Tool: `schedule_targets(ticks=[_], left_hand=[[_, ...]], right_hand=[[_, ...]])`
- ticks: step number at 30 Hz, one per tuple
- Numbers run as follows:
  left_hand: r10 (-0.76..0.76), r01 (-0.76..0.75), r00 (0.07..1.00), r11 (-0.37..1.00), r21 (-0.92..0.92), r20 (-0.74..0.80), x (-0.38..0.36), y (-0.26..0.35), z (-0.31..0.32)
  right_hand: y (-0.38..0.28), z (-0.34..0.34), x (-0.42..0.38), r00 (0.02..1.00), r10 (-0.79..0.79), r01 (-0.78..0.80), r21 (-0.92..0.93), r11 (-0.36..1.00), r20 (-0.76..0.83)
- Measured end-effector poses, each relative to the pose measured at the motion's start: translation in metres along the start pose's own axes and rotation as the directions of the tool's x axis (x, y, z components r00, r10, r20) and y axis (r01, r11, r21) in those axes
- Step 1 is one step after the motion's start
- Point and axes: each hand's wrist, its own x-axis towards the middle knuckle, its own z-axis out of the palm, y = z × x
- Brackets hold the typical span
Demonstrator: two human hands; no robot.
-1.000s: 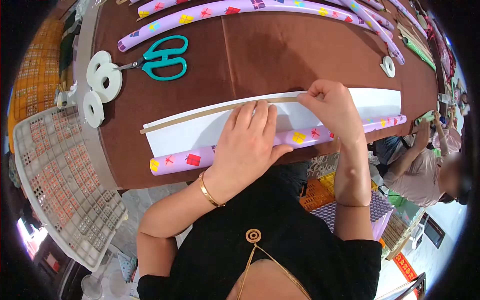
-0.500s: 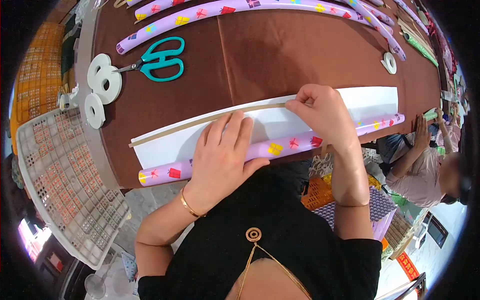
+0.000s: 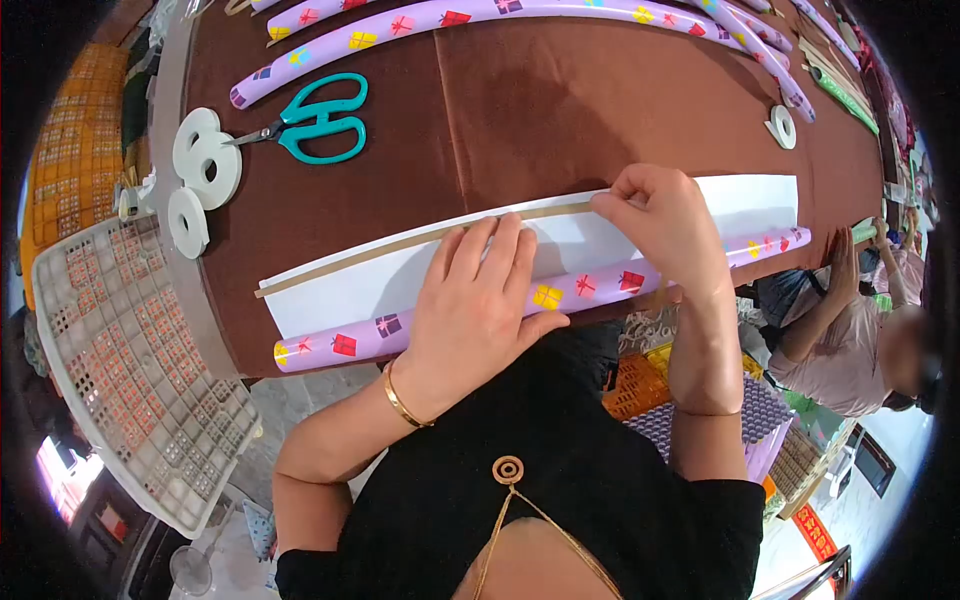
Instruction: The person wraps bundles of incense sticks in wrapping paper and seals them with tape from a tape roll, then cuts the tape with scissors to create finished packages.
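Note:
A purple gift-print roll of wrapping paper [image 3: 590,287] lies along the near table edge, its white underside [image 3: 390,285] unrolled away from me. Along the far border of that white sheet runs a narrow tan tape strip [image 3: 370,252]. My left hand [image 3: 475,290] lies flat, fingertips on the strip and palm over the roll, thumb out to the right. My right hand [image 3: 665,225] is closed in a pinch on the strip at the sheet's far edge, farther right. Past the right hand the white border shows no tan strip.
Teal-handled scissors [image 3: 325,120] and several white tape rolls [image 3: 188,222] lie on the brown table [image 3: 390,150] at left. Another tape roll [image 3: 782,128] sits at right. More purple rolls [image 3: 380,38] line the back. A plastic crate [image 3: 140,370] stands left; a co-worker [image 3: 835,340] is at right.
Both hands have moved a little to the right along the sheet. More of the tan strip now lies to the left of my right hand.

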Motion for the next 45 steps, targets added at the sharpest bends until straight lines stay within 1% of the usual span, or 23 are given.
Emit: schedule_targets(ticks=[4, 7, 10, 13, 15, 16, 18, 22, 24, 26, 28, 31, 33, 37, 41, 45], left_hand=[[0.006, -0.006, 1.000, 1.000, -0.014, -0.006, 0.005, 0.003, 0.004], [0.030, -0.030, 1.000, 0.999, -0.022, 0.009, 0.011, 0.008, 0.007], [0.041, -0.041, 0.999, 0.999, -0.004, -0.002, 0.012, 0.008, 0.011], [0.046, -0.046, 0.999, 0.999, -0.008, 0.005, 0.012, 0.008, 0.009], [0.053, -0.053, 0.999, 0.999, 0.003, -0.003, 0.012, 0.007, 0.010], [0.056, -0.056, 0.998, 0.998, 0.015, -0.010, 0.012, 0.007, 0.011], [0.049, -0.049, 0.999, 0.999, 0.005, -0.001, 0.011, 0.007, 0.010], [0.052, -0.052, 0.999, 0.999, 0.011, -0.009, 0.010, 0.006, 0.011], [0.052, -0.052, 0.999, 0.999, 0.002, -0.005, 0.012, 0.006, 0.012], [0.051, -0.051, 0.999, 0.999, -0.007, 0.000, 0.012, 0.007, 0.011], [0.046, -0.046, 0.999, 0.999, 0.026, 0.003, 0.012, 0.008, 0.010], [0.039, -0.039, 0.999, 0.999, 0.032, 0.007, 0.012, 0.007, 0.011], [0.044, -0.044, 0.999, 0.998, 0.044, 0.007, 0.012, 0.008, 0.011], [0.044, -0.046, 0.999, 0.997, 0.063, 0.024, 0.013, 0.007, 0.011], [0.042, -0.043, 0.999, 0.997, 0.067, 0.007, 0.011, 0.007, 0.012], [0.043, -0.043, 0.999, 0.999, 0.033, 0.012, 0.012, 0.007, 0.010]], right_hand=[[0.000, 0.001, -0.001, 1.000, -0.020, 0.020, -0.011, 1.000, -0.016], [-0.001, 0.000, 0.000, 0.999, 0.029, -0.029, -0.021, 0.999, 0.014], [0.004, -0.001, 0.001, 1.000, -0.003, 0.003, -0.044, 0.999, -0.010], [0.006, -0.009, 0.000, 0.999, 0.051, -0.051, -0.020, 0.998, -0.015], [0.008, -0.017, 0.000, 0.989, 0.148, -0.148, 0.023, 0.989, 0.004], [0.011, -0.018, 0.000, 0.989, 0.151, -0.151, 0.022, 0.988, 0.003], [0.018, -0.020, 0.001, 0.994, 0.100, -0.100, -0.006, 0.995, -0.050], [0.026, -0.025, -0.001, 0.991, 0.106, -0.107, -0.011, 0.994, -0.076], [0.030, -0.026, -0.001, 0.991, 0.098, -0.097, 0.015, 0.995, -0.091], [0.031, -0.027, -0.001, 0.989, 0.111, -0.111, 0.007, 0.994, -0.098], [0.032, -0.028, -0.001, 0.987, 0.123, -0.123, 0.000, 0.992, -0.104], [0.034, -0.028, -0.001, 0.988, 0.110, -0.112, -0.007, 0.994, -0.107], [0.033, -0.029, -0.002, 0.990, 0.068, -0.071, -0.019, 0.997, -0.124], [0.032, -0.028, -0.001, 0.988, 0.095, -0.096, -0.009, 0.995, -0.124], [0.032, -0.027, 0.000, 0.986, 0.094, -0.100, -0.039, 0.994, -0.137], [0.034, -0.024, 0.001, 0.984, 0.083, -0.095, -0.072, 0.993, -0.159]])
